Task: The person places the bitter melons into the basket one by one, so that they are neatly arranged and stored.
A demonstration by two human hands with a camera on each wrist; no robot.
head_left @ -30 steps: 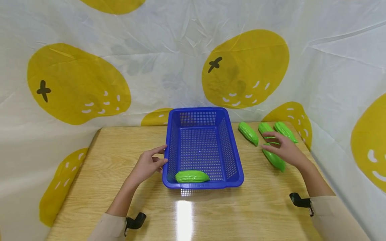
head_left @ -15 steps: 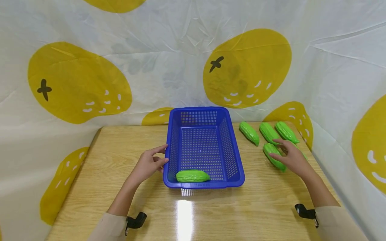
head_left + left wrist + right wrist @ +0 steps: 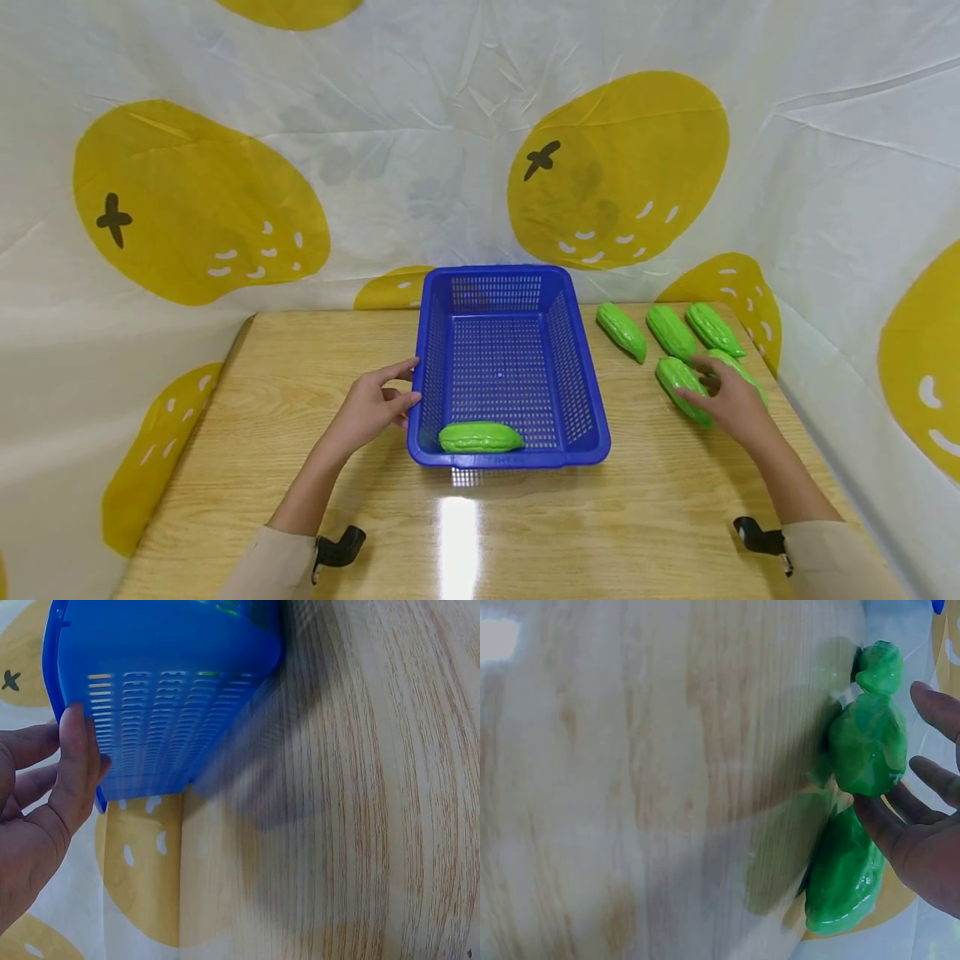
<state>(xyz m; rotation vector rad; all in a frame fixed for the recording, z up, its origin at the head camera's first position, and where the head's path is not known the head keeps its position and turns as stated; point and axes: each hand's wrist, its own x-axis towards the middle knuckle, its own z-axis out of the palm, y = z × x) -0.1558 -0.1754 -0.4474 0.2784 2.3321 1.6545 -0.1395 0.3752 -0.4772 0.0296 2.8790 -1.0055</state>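
Note:
A blue plastic basket (image 3: 501,457) with slotted walls stands on the table, one green bitter melon (image 3: 481,437) lying inside along its near end. At the basket's left rim, my left hand (image 3: 373,408) holds the edge with thumb and fingers; the left wrist view shows the fingertips (image 3: 75,724) against the outer wall. My right hand (image 3: 731,402) is over the nearest bitter melon (image 3: 678,383) on the right, thumb and fingers spread about it. In the right wrist view, a gap shows between the upper digits and that melon (image 3: 866,746), while lower fingers reach its side.
Several more bitter melons lie close by at the back right: one nearer the basket (image 3: 621,331), one in the middle (image 3: 671,332), one by the far corner (image 3: 714,327). Another (image 3: 738,367) is partly behind the right hand. A patterned cloth (image 3: 420,192) hangs behind the table (image 3: 315,342).
My right hand has moved slightly right and toward me, coming down around the nearest melon and uncovering the middle one. The left hand stays at the basket rim.

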